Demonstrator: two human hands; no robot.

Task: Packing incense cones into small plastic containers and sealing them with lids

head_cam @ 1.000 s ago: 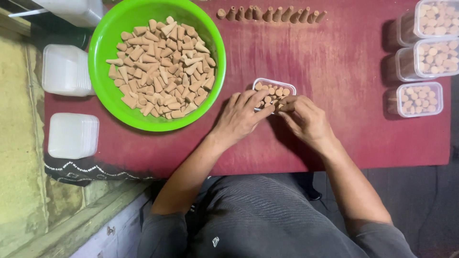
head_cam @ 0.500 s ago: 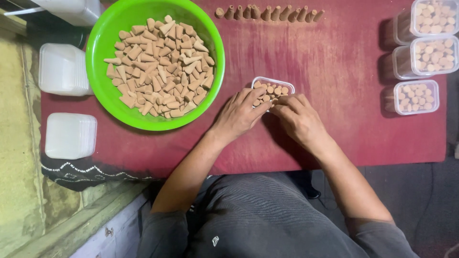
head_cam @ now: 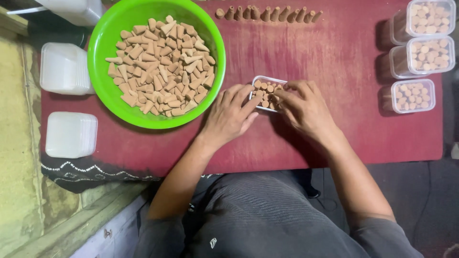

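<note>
- Small clear container [head_cam: 266, 85]: one, rectangular, on the red table [head_cam: 334, 124] just right of the green bowl. It is partly filled with tan cones [head_cam: 266, 89] standing base-up in tight rows, likely so more fit. The near part is covered by fingers, so the count inside cannot be told.
- Left hand [head_cam: 232, 114]: palm down, fingers together and laid against the container's near-left edge, seemingly steadying it. Nothing visibly gripped.
- Right hand [head_cam: 306, 110]: palm down, fingertips drawn together at the container's right end, over the cones. Whether a cone is pinched between them cannot be told.
- Green bowl [head_cam: 107, 43]: one, round, left of the hands and within reach of the left hand. It holds a loose heap of cones [head_cam: 160, 67], many dozens, lying every way.
- Row of cones [head_cam: 267, 13]: about ten, lying side by side along the far edge of the table, apart from the heap.
- Filled containers [head_cam: 423, 56]: three in view at the right edge, packed with cones base-up. The two farther ones look stacked higher; the nearest looks a single box. All stand well apart from the work spot, out of the hands' way.
- Stacks of white lids or trays [head_cam: 69, 134]: two stacks at the left edge, one beside the bowl, one nearer the person; the number in each is too fine to count.
- Dark cloth with pale stitching [head_cam: 91, 169]: one, hanging at the near-left table edge.
</note>
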